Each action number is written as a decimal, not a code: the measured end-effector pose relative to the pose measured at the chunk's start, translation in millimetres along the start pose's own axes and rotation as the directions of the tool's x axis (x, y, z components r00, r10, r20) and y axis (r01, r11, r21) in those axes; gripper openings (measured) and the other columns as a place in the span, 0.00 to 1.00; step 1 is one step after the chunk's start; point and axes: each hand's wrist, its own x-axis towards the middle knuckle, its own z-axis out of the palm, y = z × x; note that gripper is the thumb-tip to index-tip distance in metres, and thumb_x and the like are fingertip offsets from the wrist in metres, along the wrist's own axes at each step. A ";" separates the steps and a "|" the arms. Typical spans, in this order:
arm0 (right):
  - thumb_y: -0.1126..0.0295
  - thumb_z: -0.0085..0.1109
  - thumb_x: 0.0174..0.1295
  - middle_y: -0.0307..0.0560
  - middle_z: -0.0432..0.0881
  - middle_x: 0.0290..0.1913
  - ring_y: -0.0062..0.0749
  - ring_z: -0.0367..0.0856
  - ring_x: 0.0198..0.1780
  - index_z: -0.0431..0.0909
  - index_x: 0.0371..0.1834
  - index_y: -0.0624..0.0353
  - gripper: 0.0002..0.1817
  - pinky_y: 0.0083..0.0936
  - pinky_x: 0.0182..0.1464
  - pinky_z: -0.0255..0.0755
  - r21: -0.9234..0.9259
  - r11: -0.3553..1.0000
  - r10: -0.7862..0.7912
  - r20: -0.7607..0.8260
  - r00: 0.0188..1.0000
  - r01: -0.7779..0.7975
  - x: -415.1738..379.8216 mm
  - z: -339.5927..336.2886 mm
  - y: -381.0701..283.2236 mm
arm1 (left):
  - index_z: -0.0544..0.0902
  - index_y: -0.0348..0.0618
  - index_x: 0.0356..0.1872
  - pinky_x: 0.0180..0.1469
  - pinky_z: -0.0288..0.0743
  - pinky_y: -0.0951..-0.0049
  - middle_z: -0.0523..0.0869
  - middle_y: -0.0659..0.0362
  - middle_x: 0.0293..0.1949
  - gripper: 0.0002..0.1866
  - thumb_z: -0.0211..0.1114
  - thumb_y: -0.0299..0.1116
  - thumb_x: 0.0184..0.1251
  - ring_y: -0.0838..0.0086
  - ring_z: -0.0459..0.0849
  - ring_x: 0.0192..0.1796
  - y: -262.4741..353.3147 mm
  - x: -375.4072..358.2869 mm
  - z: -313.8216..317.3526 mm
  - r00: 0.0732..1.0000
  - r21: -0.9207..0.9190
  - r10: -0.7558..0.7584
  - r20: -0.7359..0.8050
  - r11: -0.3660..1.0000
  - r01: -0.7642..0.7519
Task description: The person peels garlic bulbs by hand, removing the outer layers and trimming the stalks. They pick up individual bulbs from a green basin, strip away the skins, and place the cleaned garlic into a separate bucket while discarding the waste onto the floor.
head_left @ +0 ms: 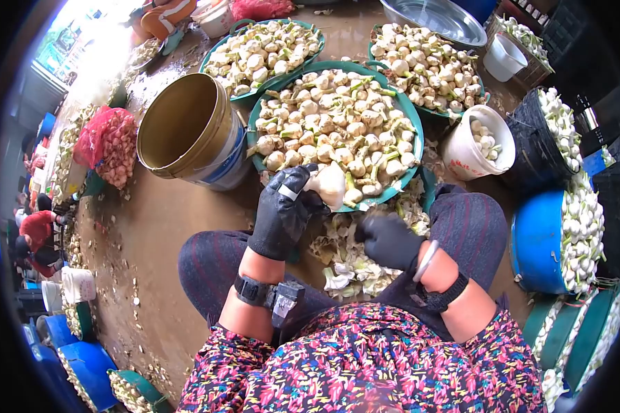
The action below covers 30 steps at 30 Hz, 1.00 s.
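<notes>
While R hand (390, 241) hovers, L hand (282, 212) holds garlic bulb (329, 186).

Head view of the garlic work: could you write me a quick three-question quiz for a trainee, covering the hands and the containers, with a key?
1. True or false: the person's left hand is empty.
2. What is inside the small white bucket beside the black tub?
A) Water
B) Pale bulbs
C) A red net bag
3. Fill the gap: the pale bangle is worn on the person's ____ wrist.

Key:
1. False; it holds a pale bulb by the near rim of the front green basin.
2. B
3. right
</notes>
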 end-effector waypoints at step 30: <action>0.64 0.58 0.48 0.54 0.79 0.23 0.40 0.77 0.23 0.79 0.26 0.61 0.10 0.33 0.31 0.70 0.138 0.952 0.262 0.090 0.961 -0.273 10.0 -26.8 -7.5 | 0.76 0.41 0.43 0.35 0.78 0.70 0.80 0.58 0.37 0.10 0.54 0.34 0.66 0.74 0.80 0.36 -0.6 17.1 -28.8 0.992 -0.215 0.097 0.078 0.973 -0.078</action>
